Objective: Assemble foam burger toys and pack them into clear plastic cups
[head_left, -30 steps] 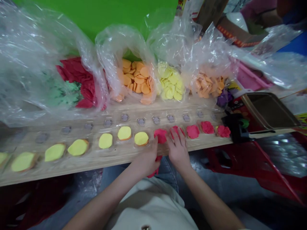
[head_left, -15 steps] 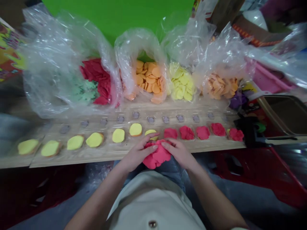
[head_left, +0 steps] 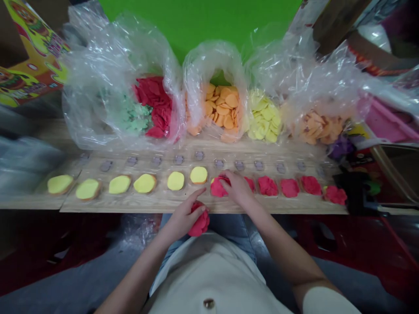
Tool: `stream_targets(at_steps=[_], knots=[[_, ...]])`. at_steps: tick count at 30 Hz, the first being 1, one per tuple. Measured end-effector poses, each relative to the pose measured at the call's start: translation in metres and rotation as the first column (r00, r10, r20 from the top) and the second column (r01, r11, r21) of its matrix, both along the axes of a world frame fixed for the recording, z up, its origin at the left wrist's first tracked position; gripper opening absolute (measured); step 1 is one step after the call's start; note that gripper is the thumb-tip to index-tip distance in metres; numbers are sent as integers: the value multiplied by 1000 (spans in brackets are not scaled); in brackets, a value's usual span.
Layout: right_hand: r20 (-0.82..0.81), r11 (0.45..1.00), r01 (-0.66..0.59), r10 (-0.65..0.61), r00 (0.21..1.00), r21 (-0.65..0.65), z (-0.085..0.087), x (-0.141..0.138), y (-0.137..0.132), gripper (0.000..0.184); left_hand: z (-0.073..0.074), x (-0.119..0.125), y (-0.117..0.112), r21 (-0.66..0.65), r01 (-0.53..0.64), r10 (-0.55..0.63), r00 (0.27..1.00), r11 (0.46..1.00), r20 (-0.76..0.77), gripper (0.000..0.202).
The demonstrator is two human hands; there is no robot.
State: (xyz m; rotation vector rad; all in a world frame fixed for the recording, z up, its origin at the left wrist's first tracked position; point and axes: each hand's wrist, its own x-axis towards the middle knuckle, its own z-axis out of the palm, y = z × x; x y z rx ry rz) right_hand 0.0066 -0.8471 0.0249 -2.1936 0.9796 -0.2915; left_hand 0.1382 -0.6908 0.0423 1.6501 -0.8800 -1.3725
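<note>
Head view: my left hand (head_left: 189,218) is closed narrow around a clump of pink-red modelling dough (head_left: 200,225), held just in front of the wooden board (head_left: 131,203), with the forefinger stretched out toward the board. My right hand (head_left: 238,189) is fairly open, its fingers bent down onto a pink-red dough patty (head_left: 218,187) on the board, just right of the nearest yellow dough disc (head_left: 198,175). I can't tell how firmly those fingers are pressing (the hand hides part of the patty and the patch beside it). Pressing with the flat of my fingers should work better than digging in with the tips, which would leave dents. Working from the middle toward the edge should keep the top even, so it matches the row of red patties (head_left: 290,187) further right. Holding the spare clump clear of the board also helps, so it doesn't stick to the finished pieces. A light touch seems wise, since this dough looks soft enough to smear onto the wood.
</note>
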Motion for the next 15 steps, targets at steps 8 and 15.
stream_targets(at_steps=[8, 15], knots=[[-92, 894, -5, -41, 995, -448, 0, -23, 8, 37, -6, -17, -13, 133, 353, -368, 766, 926, 527, 65], [-355, 844, -125, -81, 931, -521, -12, -43, 36, 45, -18, -26, -12, 235, 374, -423, 575, 897, 701, 65]])
